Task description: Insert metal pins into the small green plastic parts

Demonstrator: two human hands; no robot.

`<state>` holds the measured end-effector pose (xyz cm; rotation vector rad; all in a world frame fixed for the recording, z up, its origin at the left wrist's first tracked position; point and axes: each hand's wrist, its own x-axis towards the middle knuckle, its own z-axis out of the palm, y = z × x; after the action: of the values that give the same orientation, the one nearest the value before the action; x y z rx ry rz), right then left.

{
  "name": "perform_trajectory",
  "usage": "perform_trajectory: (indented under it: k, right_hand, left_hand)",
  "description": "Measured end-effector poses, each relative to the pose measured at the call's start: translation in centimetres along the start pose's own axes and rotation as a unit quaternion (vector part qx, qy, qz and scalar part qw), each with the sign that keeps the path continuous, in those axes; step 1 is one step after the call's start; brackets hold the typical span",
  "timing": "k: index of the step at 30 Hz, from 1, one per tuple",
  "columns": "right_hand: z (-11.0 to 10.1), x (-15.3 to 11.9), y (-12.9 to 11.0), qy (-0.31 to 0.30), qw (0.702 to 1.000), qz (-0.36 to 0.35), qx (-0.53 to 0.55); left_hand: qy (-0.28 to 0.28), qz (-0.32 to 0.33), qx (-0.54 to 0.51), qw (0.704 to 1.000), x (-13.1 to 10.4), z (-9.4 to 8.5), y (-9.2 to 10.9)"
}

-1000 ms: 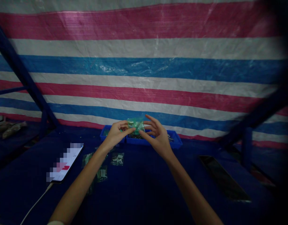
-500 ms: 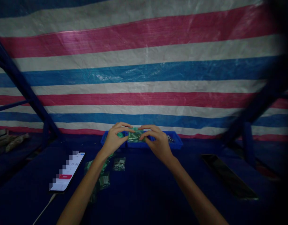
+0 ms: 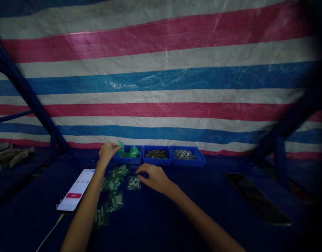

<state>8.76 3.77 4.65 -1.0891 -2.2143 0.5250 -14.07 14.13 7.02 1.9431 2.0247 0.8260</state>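
My left hand [image 3: 107, 152] pinches a thin green plastic bag [image 3: 121, 145] between thumb and fingertips, at the left edge of the left blue bin [image 3: 128, 160]. More green bags [image 3: 134, 152] lie crumpled inside that bin. My right hand [image 3: 156, 177] hovers over the table in front of the middle bin, thumb and forefinger apart, with nothing visible between them. Beside its fingertips lies a small clear packet [image 3: 134, 183] of light metal pieces. Several filled green packets [image 3: 112, 183] lie in a loose pile between my forearms.
The middle bin [image 3: 157, 162] holds brownish, thin metal pieces; the right bin [image 3: 189, 163] holds silvery ones. A lit phone [image 3: 75, 192] with a white cable [image 3: 51, 232] lies left, a dark phone [image 3: 257, 198] right. Blue frame bars [image 3: 32, 94] and a striped sheet [image 3: 161, 82] stand behind.
Both hands held a filled green bag before the middle bin; they have parted. My left hand moved left to the green bags, my right hand down and left, uncovering the bins.
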Motion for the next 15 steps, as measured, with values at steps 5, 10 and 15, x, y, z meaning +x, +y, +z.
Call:
perform_trajectory:
  k: [5, 10, 15]
  right_hand:
    - [2.0, -0.8, 0.1, -0.073, 0.996, -0.031, -0.041]
    - [1.8, -0.6, 0.7, -0.084, 0.995, -0.009, -0.051]
    - [1.7, -0.7, 0.7, -0.115, 0.992, 0.006, -0.05]
  left_hand:
    - [0.014, -0.006, 0.087, 0.996, -0.1, 2.6, -0.2]
    - [0.039, 0.017, 0.155, 0.987, -0.9, 4.2, 1.5]
    - [-0.016, 0.072, 0.172, 0.982, -1.2, 4.3, 1.8]
